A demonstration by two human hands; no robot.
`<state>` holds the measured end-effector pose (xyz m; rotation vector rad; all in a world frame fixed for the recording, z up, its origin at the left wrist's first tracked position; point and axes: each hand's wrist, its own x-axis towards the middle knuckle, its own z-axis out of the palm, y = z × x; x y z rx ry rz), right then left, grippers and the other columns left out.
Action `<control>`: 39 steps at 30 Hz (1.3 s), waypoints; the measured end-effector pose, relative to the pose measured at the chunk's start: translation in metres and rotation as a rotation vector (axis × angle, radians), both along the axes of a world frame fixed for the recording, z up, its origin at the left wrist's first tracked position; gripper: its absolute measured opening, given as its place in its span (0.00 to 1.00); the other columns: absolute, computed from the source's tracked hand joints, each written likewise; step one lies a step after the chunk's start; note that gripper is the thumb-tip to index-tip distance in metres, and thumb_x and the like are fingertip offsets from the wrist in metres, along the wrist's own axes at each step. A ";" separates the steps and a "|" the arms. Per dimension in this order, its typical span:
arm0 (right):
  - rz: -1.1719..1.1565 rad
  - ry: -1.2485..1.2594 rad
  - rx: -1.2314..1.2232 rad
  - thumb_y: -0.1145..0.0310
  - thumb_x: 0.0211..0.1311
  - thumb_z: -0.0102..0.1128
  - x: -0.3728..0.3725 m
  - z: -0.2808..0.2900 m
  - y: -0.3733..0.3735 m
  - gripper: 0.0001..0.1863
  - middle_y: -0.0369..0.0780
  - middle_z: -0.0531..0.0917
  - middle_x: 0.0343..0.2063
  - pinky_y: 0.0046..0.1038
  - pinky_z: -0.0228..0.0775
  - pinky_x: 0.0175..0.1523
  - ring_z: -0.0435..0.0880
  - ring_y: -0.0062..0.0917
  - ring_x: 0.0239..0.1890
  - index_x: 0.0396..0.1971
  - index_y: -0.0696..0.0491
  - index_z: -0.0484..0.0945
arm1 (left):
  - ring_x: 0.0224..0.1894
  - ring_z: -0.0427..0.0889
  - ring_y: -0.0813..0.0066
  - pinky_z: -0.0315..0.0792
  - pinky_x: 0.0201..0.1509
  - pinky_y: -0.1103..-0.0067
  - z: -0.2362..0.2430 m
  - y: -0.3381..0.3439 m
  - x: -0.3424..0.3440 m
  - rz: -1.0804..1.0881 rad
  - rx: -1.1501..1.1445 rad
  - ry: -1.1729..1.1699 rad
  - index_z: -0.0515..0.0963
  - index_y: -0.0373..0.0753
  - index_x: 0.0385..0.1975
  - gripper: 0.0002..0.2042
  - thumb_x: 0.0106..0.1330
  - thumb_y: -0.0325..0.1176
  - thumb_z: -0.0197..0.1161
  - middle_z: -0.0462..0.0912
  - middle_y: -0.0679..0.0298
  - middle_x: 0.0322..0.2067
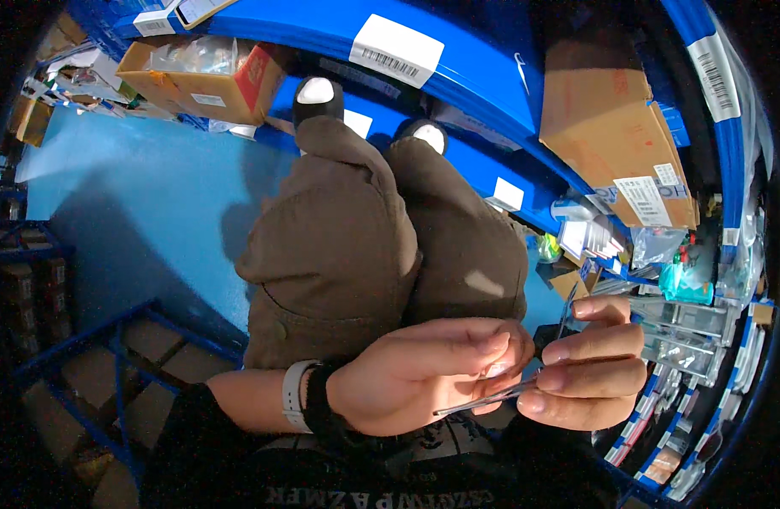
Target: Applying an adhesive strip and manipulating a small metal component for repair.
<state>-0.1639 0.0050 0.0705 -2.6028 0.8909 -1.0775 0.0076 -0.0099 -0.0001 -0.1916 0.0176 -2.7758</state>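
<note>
My left hand [407, 373], with a white watch band [297, 394] at its wrist, is closed, thumb and curled fingertips together; what lies between them is hidden. Against it, my right hand [589, 365] curls its fingers on thin, long grey strips [479, 403]. One strip crosses my left fingers toward the lower left and another points up past my right index finger; I cannot tell if they are one bent piece. Both hands are over my lap, in front of my brown trousers [331, 246]. My dark shoes [318, 106] with white toes are at a blue shelf unit.
A blue beam [483, 64] runs ahead, with cardboard boxes [195, 89] at upper left and a large carton [602, 127] at right. Shelves of bagged items [687, 339] line the right side. A blue frame [118, 339] over brown boxes is at lower left, beside blue floor [144, 220].
</note>
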 end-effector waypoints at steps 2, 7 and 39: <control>-0.007 0.005 -0.043 0.71 0.38 0.68 0.001 0.001 -0.003 0.10 0.27 0.79 0.30 0.28 0.68 0.45 0.77 0.18 0.39 0.26 0.45 0.82 | 0.32 0.62 0.85 0.57 0.35 0.85 0.000 0.001 0.000 0.018 0.004 0.003 0.67 0.41 0.31 0.11 0.67 0.41 0.44 0.65 0.74 0.28; -0.090 -0.126 -0.223 0.73 0.33 0.69 0.011 -0.013 -0.006 0.08 0.25 0.78 0.25 0.23 0.67 0.38 0.77 0.16 0.31 0.19 0.46 0.81 | 0.32 0.62 0.85 0.57 0.36 0.85 0.003 0.002 0.000 0.032 0.030 -0.013 0.67 0.41 0.32 0.10 0.67 0.41 0.45 0.65 0.74 0.28; -0.096 0.132 -0.094 0.75 0.34 0.68 0.010 0.001 0.002 0.14 0.33 0.73 0.25 0.38 0.68 0.52 0.77 0.24 0.33 0.27 0.48 0.80 | 0.36 0.64 0.84 0.58 0.42 0.84 0.003 0.006 -0.002 0.113 0.040 -0.031 0.67 0.39 0.37 0.09 0.68 0.38 0.44 0.67 0.72 0.33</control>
